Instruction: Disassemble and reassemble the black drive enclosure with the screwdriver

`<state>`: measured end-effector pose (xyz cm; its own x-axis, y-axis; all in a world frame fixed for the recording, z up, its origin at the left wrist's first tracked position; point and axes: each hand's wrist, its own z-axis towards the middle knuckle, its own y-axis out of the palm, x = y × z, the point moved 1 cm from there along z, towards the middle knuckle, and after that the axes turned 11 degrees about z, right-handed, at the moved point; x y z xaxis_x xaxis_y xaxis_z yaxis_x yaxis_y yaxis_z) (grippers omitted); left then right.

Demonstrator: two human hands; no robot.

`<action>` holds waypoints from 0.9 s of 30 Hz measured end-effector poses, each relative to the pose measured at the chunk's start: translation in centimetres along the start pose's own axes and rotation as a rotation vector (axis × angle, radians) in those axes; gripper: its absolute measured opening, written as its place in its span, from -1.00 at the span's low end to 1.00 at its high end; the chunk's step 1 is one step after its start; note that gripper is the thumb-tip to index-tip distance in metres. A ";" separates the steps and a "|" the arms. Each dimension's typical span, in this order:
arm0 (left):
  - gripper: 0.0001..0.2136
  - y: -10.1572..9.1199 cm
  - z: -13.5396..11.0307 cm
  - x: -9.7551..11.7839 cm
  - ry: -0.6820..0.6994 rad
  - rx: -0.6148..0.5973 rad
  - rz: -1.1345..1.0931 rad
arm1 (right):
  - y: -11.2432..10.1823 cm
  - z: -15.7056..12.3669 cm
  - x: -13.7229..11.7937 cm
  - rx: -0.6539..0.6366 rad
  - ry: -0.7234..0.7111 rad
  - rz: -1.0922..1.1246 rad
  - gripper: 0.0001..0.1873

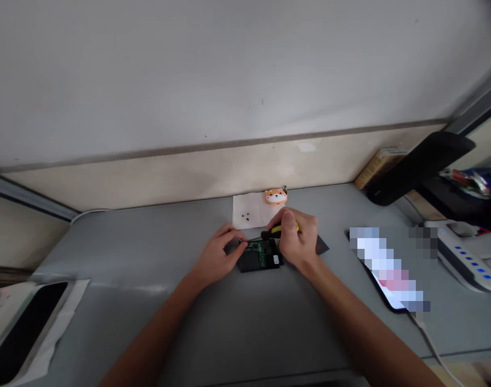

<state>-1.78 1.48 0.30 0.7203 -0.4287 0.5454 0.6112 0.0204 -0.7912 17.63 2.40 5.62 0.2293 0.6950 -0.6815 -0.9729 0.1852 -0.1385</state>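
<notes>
A small black electronic device (251, 262) lies on the desk with its green circuit board (262, 251) exposed. My right hand (297, 239) grips a yellow and black screwdriver (274, 233), whose thin shaft points left along the device's far edge. At the device's upper left corner, the thumb and fingers of my left hand (221, 252) are pinched together close to the screwdriver's tip. What those fingertips hold, if anything, is too small to make out. Behind the device, several tiny dark screws (245, 216) rest on a white sheet of paper (253, 204).
An orange and white animal-faced case (276, 196) sits on the paper. To the right are a lit phone (390, 290) with a cable, a power strip (471, 260) and a black cylinder (420, 166). A dark-screened phone (31, 328) lies at the left. A wall (180, 177) closes the back.
</notes>
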 end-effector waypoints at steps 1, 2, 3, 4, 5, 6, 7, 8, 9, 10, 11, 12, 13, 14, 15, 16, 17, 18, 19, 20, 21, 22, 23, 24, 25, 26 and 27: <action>-0.84 -0.1 0.0 -0.1 -0.005 -0.002 -0.003 | -0.2 0.1 -0.1 0.005 -0.008 0.001 -0.42; -0.83 -0.2 0.0 -0.2 -0.010 0.003 0.000 | -0.4 0.2 -0.1 0.015 -0.014 -0.003 -0.41; -0.82 -0.4 0.1 -0.4 -0.016 0.020 0.010 | -0.7 0.2 -0.1 0.028 -0.016 -0.012 -0.39; -0.81 -0.6 0.2 -0.5 -0.027 0.048 0.028 | -1.1 0.3 0.0 0.047 -0.017 -0.025 -0.38; -0.81 -0.9 0.5 -0.7 -0.043 0.080 0.056 | -1.5 0.4 0.2 0.068 -0.017 -0.040 -0.38; -0.80 -1.1 0.9 -0.8 -0.058 0.109 0.092 | -1.9 0.5 0.4 0.091 -0.013 -0.058 -0.37; -0.80 -1.4 1.4 -1.0 -0.069 0.129 0.133 | -2.3 0.6 0.6 0.112 -0.005 -0.076 -0.37; -0.80 -1.5 2.1 -1.2 -0.067 0.129 0.175 | -2.6 0.7 0.9 0.130 0.009 -0.094 -0.37; -0.81 -1.5 2.9 -1.3 -0.047 0.103 0.213 | -2.9 0.7 1.3 0.147 0.026 -0.108 -0.37; -0.81 -1.4 3.7 -1.5 -0.024 0.077 0.242 | -3.1 0.8 1.7 0.161 0.043 -0.116 -0.38; -0.81 -1.1 4.5 -1.6 0.004 0.041 0.259 | -3.3 0.8 2.0 0.171 0.060 -0.117 -0.39; -0.81 -0.8 5.3 -1.6 0.026 0.014 0.268 | -3.4 0.8 2.3 0.181 0.074 -0.113 -0.39; -0.81 -0.5 6.0 -1.7 0.044 -0.003 0.272 | -3.4 0.8 2.6 0.188 0.086 -0.105 -0.40; -0.80 -0.1 6.6 -1.7 0.066 -0.023 0.273 | -3.5 0.9 2.8 0.196 0.094 -0.095 -0.40; -0.80 0.2 7.1 -1.7 0.082 -0.036 0.274 | -3.5 0.9 3.0 0.205 0.098 -0.087 -0.41; -0.80 0.4 7.4 -1.7 0.097 -0.045 0.274 | -3.6 0.9 3.1 0.214 0.097 -0.082 -0.42; -0.80 0.5 7.5 -1.6 0.109 -0.052 0.276 | -3.6 0.9 3.1 0.219 0.093 -0.081 -0.43; -0.80 0.4 7.5 -1.5 0.117 -0.054 0.279 | -3.7 1.0 3.0 0.225 0.086 -0.085 -0.43; -0.79 0.2 7.3 -1.4 0.117 -0.047 0.284 | -3.9 1.0 2.9 0.229 0.077 -0.092 -0.43; -0.77 -0.1 6.9 -1.2 0.112 -0.035 0.288 | -4.0 1.1 2.8 0.233 0.067 -0.100 -0.44; -0.74 -0.4 6.3 -0.9 0.103 -0.021 0.290 | -4.3 1.2 2.5 0.234 0.054 -0.107 -0.43; -0.71 -0.8 5.5 -0.6 0.086 0.005 0.289 | -4.6 1.3 2.2 0.233 0.039 -0.115 -0.43; -0.70 -1.0 4.6 -0.1 0.081 0.004 0.282 | -4.9 1.4 1.9 0.229 0.020 -0.121 -0.43; -0.70 -1.1 3.6 0.6 0.084 -0.006 0.275 | -5.3 1.5 1.6 0.221 -0.001 -0.128 -0.44; -0.69 -1.0 2.6 1.2 0.103 -0.039 0.271 | -5.7 1.6 1.4 0.212 -0.019 -0.136 -0.44; -0.63 -0.6 1.6 1.9 0.138 -0.085 0.269 | -6.1 1.7 1.1 0.206 -0.035 -0.143 -0.44; -0.53 -0.1 0.7 2.5 0.165 -0.139 0.271 | -6.4 1.8 1.0 0.203 -0.040 -0.148 -0.45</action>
<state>0.18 1.01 1.93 0.7806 -0.5650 0.2674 0.3465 0.0351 -0.9374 24.15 3.12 7.13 0.3740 0.6758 -0.6351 -0.9035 0.4201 -0.0850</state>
